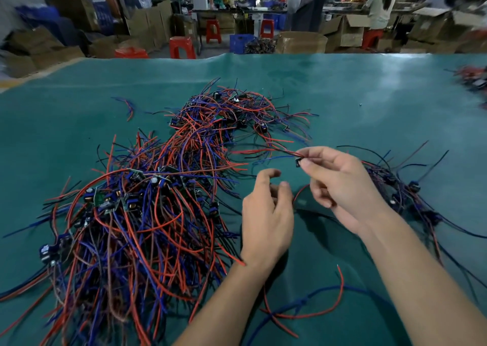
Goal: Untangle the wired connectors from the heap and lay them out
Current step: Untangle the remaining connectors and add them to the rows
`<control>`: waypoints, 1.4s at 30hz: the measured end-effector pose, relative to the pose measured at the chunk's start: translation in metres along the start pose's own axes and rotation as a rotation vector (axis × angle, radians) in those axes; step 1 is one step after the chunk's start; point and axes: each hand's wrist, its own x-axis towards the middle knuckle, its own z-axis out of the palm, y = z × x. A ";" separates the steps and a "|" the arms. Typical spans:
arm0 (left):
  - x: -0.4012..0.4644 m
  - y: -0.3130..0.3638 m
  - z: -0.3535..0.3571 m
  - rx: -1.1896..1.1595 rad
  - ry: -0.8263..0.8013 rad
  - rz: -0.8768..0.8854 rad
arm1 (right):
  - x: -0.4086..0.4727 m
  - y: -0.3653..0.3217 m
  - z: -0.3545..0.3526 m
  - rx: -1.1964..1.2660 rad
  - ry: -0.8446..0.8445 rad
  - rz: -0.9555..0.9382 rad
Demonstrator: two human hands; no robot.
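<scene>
Green tabletop (355,87) fills the near and middle view, carrying a large heap of wires (147,200), red, blue and black, tangled together with small circuit boards and dark connector blocks among them. The heap runs from the near left up toward the far centre, where it thins into loose strands. Right hand (340,185) is raised above the tabletop, just right of the heap; its grip pinches a small black connector (298,161) between thumb and forefinger, the other fingers curled under. Red and blue wires trail from that connector leftward and away, back into the far part of the heap. Left hand (266,214) hovers beside the heap's right edge, just below and left of the right hand, fingers loosely curled, its grip released and holding nothing that can be made out. A smaller bundle of wires (405,195), mostly dark blue and black, lies on the tabletop to the right, partly hidden behind the right forearm. A loose red wire (340,293) and a blue wire (295,306) cross each other on the near tabletop between the two forearms. A short stray wire piece (129,108) lies apart at far left. Beyond the tabletop's far edge: red stools (181,46), cardboard boxes (345,33), a blue crate (241,43), and a person (380,5) standing at a far bench, all blurred.
</scene>
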 end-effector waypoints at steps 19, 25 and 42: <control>0.001 -0.005 0.001 -0.059 -0.025 0.000 | -0.001 0.000 -0.005 -0.079 -0.136 -0.019; 0.001 -0.007 -0.001 -0.027 -0.052 -0.012 | -0.003 0.001 -0.003 -0.173 -0.173 -0.040; 0.001 -0.006 0.000 -0.074 -0.019 -0.001 | -0.002 -0.002 0.001 0.155 -0.024 0.168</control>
